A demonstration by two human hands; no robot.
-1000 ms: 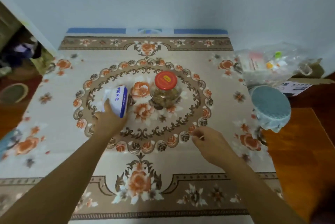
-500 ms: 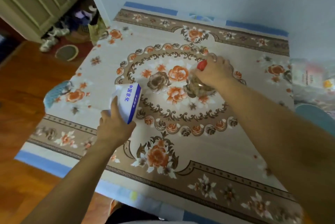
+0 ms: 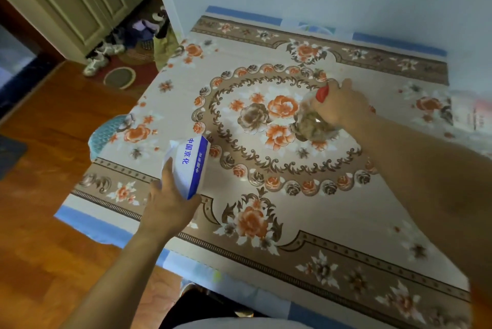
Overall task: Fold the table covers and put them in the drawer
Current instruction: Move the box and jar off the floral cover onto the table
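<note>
Since 0.5 s ago, little has shifted: left hand grips tissue pack, right hand clasps jar (clearing, presumably) off table cover, still spread flat.

A home: floral table cover, wood floor, shoes.

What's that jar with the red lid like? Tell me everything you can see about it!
The jar is clear, glass or plastic by its look, round-bellied, with a red lid on top. Brownish lumpy contents fill it; what they are is unclear. It leans a little to the left near the middle of the flowered table cover. The right hand grips it from above, fingers round the lid and neck, covering most of the lid.
</note>
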